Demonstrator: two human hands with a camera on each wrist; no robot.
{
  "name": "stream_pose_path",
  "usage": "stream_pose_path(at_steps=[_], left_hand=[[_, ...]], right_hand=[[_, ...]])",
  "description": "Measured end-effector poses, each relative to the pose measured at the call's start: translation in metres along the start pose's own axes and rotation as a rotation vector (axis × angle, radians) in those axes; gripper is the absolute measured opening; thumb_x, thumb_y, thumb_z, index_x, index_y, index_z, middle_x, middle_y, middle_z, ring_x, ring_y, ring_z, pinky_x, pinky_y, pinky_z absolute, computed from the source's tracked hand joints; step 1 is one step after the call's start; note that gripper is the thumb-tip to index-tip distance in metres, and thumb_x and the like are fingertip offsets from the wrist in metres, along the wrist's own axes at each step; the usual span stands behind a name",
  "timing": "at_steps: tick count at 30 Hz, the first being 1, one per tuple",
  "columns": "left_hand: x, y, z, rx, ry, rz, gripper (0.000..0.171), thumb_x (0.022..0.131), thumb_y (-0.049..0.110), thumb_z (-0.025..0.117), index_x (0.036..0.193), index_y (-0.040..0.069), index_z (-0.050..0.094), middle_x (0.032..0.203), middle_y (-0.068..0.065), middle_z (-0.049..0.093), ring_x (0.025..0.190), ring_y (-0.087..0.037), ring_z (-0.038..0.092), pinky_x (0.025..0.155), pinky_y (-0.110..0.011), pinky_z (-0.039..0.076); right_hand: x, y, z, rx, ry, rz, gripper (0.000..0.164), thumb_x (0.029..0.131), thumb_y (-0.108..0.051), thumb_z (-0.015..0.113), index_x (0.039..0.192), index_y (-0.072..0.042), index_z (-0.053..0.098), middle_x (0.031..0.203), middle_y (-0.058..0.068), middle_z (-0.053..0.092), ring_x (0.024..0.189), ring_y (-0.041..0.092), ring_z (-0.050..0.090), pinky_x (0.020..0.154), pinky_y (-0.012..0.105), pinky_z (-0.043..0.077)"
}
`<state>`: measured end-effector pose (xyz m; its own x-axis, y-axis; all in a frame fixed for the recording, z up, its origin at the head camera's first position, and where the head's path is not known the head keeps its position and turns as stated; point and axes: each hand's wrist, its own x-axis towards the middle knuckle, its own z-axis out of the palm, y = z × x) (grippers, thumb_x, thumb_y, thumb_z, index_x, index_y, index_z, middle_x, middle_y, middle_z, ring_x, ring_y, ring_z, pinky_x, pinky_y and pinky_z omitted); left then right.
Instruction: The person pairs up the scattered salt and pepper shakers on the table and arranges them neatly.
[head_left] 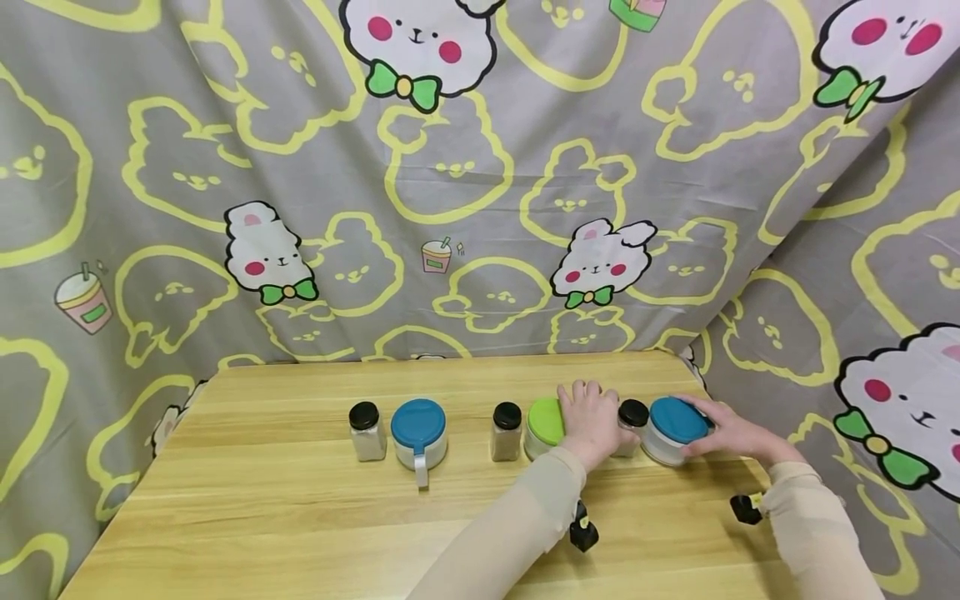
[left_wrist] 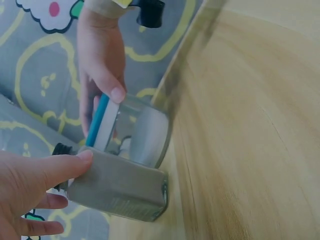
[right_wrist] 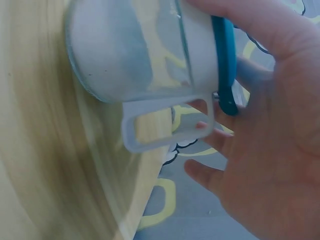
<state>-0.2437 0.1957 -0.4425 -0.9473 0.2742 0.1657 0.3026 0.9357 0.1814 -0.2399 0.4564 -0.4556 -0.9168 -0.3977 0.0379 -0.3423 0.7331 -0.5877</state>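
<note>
My right hand (head_left: 731, 429) grips a glass jar with a blue lid (head_left: 678, 419) from its right side, thumb at the near rim and fingers at the far side. The jar's pale looped handle (right_wrist: 167, 122) shows in the right wrist view. Just left of it stands a clear square bottle with a black cap (left_wrist: 120, 185). The thumb of my left hand (head_left: 592, 425) touches that bottle's side, while the other fingers stretch out past the cap. Partly behind the left hand is a green-lidded jar (head_left: 545, 423).
Left of the green-lidded jar stands another black-capped bottle (head_left: 506, 432). Farther left are a second blue-lidded jar (head_left: 418, 433) with its handle toward me and a third black-capped bottle (head_left: 367, 432). A patterned curtain (head_left: 480, 192) hangs behind the wooden table (head_left: 300, 517).
</note>
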Motion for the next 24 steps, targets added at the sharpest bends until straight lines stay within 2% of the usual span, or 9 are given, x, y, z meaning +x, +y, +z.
stream_pose_path(at_steps=[8, 12, 16, 21, 24], left_hand=[[-0.001, -0.005, -0.003, -0.017, 0.007, -0.002, 0.056, 0.065, 0.074, 0.072, 0.106, 0.036, 0.065, 0.118, 0.009, 0.058, 0.127, -0.018, 0.044, 0.115, -0.052, 0.028], [-0.001, -0.008, -0.005, -0.032, 0.007, -0.005, 0.058, 0.067, 0.072, 0.073, 0.111, 0.036, 0.065, 0.121, 0.009, 0.057, 0.128, -0.018, 0.042, 0.116, -0.052, 0.028], [-0.006, -0.013, -0.01, -0.074, 0.045, 0.025, 0.061, 0.069, 0.07, 0.073, 0.118, 0.035, 0.064, 0.126, 0.008, 0.057, 0.13, -0.019, 0.043, 0.115, -0.053, 0.028], [-0.022, -0.024, -0.029, -0.176, 0.128, 0.085, 0.063, 0.071, 0.066, 0.074, 0.123, 0.034, 0.063, 0.13, 0.009, 0.057, 0.13, -0.019, 0.044, 0.114, -0.051, 0.03], [-0.034, -0.034, -0.045, -0.223, 0.168, 0.112, 0.062, 0.073, 0.065, 0.072, 0.125, 0.033, 0.061, 0.132, 0.009, 0.056, 0.13, -0.018, 0.043, 0.114, -0.048, 0.03]], right_hand=[[0.0, -0.007, 0.01, -0.12, 0.133, 0.055, 0.086, 0.068, -0.03, 0.087, 0.137, 0.003, 0.047, 0.127, 0.024, 0.057, 0.104, 0.032, 0.053, 0.077, 0.039, 0.044], [0.001, -0.012, 0.012, -0.132, 0.134, 0.106, 0.086, 0.069, -0.032, 0.085, 0.138, 0.0, 0.046, 0.13, 0.025, 0.053, 0.112, 0.04, 0.044, 0.08, 0.045, 0.04], [0.001, -0.012, 0.013, -0.127, 0.127, 0.113, 0.085, 0.071, -0.032, 0.084, 0.139, -0.002, 0.045, 0.134, 0.025, 0.051, 0.114, 0.041, 0.041, 0.082, 0.049, 0.038], [0.001, -0.012, 0.011, -0.119, 0.108, 0.106, 0.09, 0.072, -0.032, 0.084, 0.144, 0.0, 0.039, 0.139, 0.028, 0.046, 0.116, 0.043, 0.039, 0.084, 0.053, 0.037], [0.001, -0.015, 0.008, -0.1, 0.096, 0.107, 0.097, 0.074, -0.032, 0.083, 0.15, -0.001, 0.031, 0.145, 0.032, 0.038, 0.124, 0.051, 0.033, 0.088, 0.064, 0.035]])
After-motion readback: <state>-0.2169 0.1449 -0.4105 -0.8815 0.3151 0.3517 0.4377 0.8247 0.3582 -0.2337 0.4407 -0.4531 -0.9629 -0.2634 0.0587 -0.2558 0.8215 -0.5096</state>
